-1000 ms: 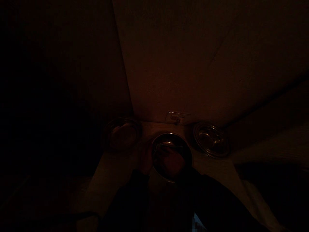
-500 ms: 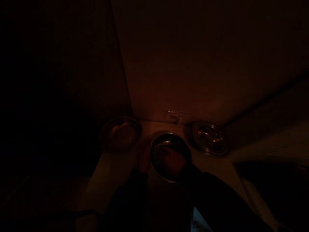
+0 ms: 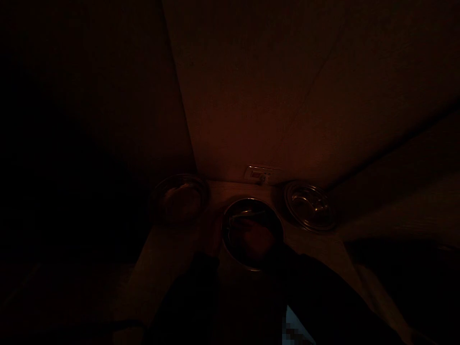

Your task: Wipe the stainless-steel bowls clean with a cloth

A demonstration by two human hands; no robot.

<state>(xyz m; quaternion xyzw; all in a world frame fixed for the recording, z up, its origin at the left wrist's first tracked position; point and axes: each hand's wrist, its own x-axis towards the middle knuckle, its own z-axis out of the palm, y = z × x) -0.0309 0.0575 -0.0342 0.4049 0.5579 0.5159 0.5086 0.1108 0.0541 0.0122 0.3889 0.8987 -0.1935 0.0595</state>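
The scene is very dark. A round metal bowl [image 3: 225, 239] with a shiny rim sits on a pale tabletop, in the lower middle of the view. Inside it lies my right hand [image 3: 257, 237], palm down and fingers toward the left, pressed on a thin cloth-like piece [image 3: 247, 216] with a pale edge. My left hand [image 3: 212, 235] is at the bowl's left outer side, apparently touching it; its fingers are lost in the dark. Dark sleeves cover both forearms.
A round metal dish [image 3: 181, 199] stands at the back left. Stacked shiny lids or plates [image 3: 309, 206] are at the back right. Behind the bowl, a wall [image 3: 230, 120] carries a socket plate [image 3: 261, 174]. The tabletop [image 3: 161, 249] ends at left and right.
The picture has become dimmer and the view has shifted very slightly. My right hand stays inside the bowl and my left hand stays beside it.
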